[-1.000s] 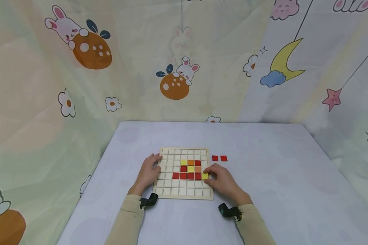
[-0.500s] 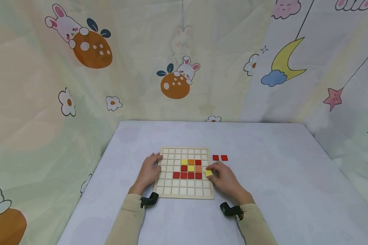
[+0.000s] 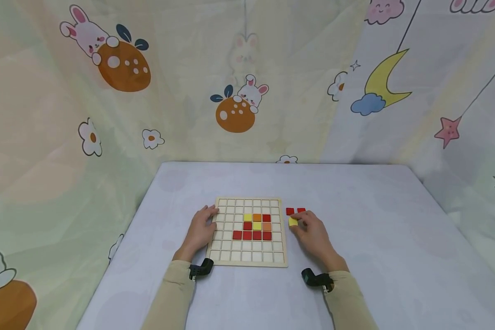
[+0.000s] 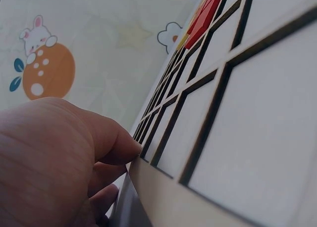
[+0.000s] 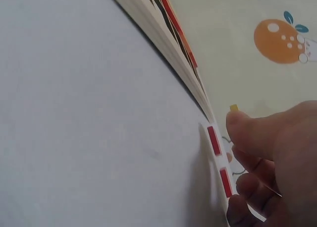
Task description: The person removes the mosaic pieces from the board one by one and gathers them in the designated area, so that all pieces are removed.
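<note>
The person's right hand [image 3: 315, 236] is pinching a small, flat, square yellow tile [image 3: 293, 222] between thumb and fingertips, at three o'clock from the flat, pale wooden board [image 3: 245, 257] with a grid of squares (twelve o'clock is the far side of the table). The tile is off the board, near its edge. Just past it, at two o'clock from the board's middle, two small, flat, square red tiles [image 3: 290, 211] sit side by side on the white cloth-covered table [image 3: 379, 220], and the fingers partly hide one of them. The left hand [image 3: 198, 231] is relaxed, with its thumb and a fingertip touching the board's edge at about nine to ten o'clock. Around the board's middle are three rows of tiles: yellow, orange, red at the far side; red, yellow, pale orange next; then four reds nearest six o'clock.
</note>
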Demonstrator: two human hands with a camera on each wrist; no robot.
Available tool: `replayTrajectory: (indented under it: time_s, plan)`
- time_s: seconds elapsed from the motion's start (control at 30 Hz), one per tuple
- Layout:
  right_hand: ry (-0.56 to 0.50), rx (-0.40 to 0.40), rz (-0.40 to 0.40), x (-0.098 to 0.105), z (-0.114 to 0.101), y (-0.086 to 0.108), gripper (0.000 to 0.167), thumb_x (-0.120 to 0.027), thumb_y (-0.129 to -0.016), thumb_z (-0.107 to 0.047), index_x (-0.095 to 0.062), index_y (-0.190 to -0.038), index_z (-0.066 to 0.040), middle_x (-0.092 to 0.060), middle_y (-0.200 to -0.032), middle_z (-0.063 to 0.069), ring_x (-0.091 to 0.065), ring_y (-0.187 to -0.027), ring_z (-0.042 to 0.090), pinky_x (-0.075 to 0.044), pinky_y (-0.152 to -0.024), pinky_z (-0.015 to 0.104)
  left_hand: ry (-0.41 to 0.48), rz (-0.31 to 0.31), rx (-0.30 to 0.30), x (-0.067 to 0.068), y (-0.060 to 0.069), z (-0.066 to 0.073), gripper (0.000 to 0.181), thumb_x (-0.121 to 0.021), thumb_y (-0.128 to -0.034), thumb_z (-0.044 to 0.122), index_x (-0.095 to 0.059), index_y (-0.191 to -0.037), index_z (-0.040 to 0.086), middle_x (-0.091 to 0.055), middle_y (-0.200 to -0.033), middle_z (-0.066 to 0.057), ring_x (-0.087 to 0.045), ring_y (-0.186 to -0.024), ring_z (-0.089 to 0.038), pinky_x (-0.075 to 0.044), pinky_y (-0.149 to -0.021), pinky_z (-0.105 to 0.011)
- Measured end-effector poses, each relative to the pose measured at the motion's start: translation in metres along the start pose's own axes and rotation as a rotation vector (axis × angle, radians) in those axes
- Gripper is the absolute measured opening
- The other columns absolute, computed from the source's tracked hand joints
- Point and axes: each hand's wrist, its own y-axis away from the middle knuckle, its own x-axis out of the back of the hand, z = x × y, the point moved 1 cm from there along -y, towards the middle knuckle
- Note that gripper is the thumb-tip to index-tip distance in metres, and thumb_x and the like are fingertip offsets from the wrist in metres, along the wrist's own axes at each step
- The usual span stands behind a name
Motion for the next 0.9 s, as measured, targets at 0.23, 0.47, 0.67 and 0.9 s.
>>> replayTrajectory:
  time_s: [0.23, 0.47, 0.67, 0.9]
  plan:
    - [0.013, -0.034, 0.049, 0.006, 0.011, -0.003, 0.031, -0.073, -0.086, -0.011, -0.069, -0.117, -0.007, -0.06, -0.11, 0.009, -0.057, -0.097, 0.026, -0.055, -0.085, 0.043, 0.006, 0.002, 0.0, 0.0, 0.0, 0.0, 0.042, -0.055, -0.0907, 0.002, -0.059, -0.132, 0.004, -0.047, -0.148, -0.011, -0.026, -0.146, -0.031, -0.013, -0.124, -0.044]
    - [0.019, -0.091, 0.063, 0.011, 0.019, -0.004, 0.032, -0.07, -0.089, -0.01, -0.066, -0.121, -0.006, -0.058, -0.117, 0.013, -0.057, -0.105, 0.032, -0.053, -0.091, 0.049, 0.004, 0.001, -0.004, 0.0, 0.0, 0.0, 0.042, -0.054, -0.091, 0.001, -0.06, -0.132, 0.004, -0.047, -0.148, -0.011, -0.026, -0.146, -0.031, -0.012, -0.124, -0.044]
    - [0.037, -0.146, 0.11, 0.013, 0.026, -0.005, 0.032, -0.069, -0.091, -0.012, -0.065, -0.122, -0.005, -0.059, -0.118, 0.015, -0.056, -0.106, 0.033, -0.054, -0.092, 0.049, 0.009, -0.007, -0.007, 0.0, -0.001, 0.002, 0.042, -0.054, -0.0909, 0.001, -0.059, -0.133, 0.004, -0.047, -0.148, -0.012, -0.026, -0.146, -0.031, -0.013, -0.123, -0.045]
    - [0.022, -0.189, 0.145, 0.012, 0.032, -0.008, 0.031, -0.068, -0.091, -0.013, -0.066, -0.121, -0.005, -0.06, -0.116, 0.015, -0.056, -0.105, 0.032, -0.053, -0.092, 0.049, -0.006, -0.005, -0.004, 0.0, -0.002, 0.001, 0.042, -0.055, -0.091, 0.001, -0.059, -0.133, 0.004, -0.047, -0.148, -0.012, -0.026, -0.145, -0.032, -0.013, -0.123, -0.045]
